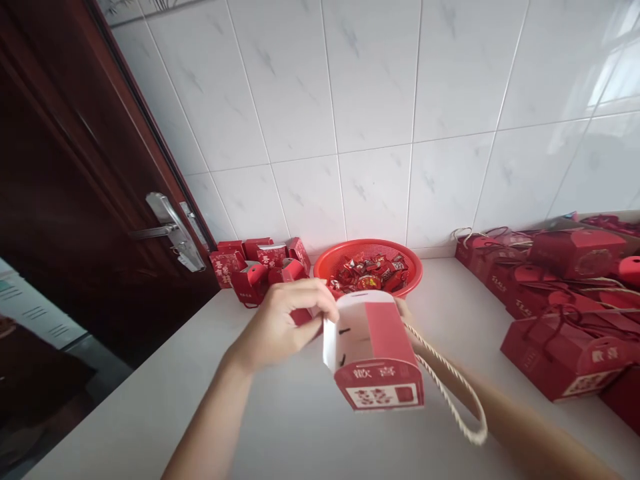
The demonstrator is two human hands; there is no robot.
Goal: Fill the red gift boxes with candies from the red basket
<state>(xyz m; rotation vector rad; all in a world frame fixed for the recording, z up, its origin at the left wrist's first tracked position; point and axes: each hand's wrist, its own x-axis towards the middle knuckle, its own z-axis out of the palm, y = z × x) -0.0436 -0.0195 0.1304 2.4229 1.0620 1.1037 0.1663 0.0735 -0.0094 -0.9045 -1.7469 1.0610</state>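
Note:
A red paper gift box with white characters on its end is held up over the white table, its top partly open and its pale inside showing. My left hand pinches the raised flap on the box's left side between thumb and fingers. Behind the box's right side is my right hand, mostly hidden by the box, with only a bit of finger showing. A loop of cream twisted cord hangs from the right side of the box. Just beyond it sits a red plastic basket with red-wrapped candies.
Several small red boxes stand at the back left near the wall. Many red boxes with cords are piled along the right. A dark wooden door with a metal handle is at the left, beside the white table.

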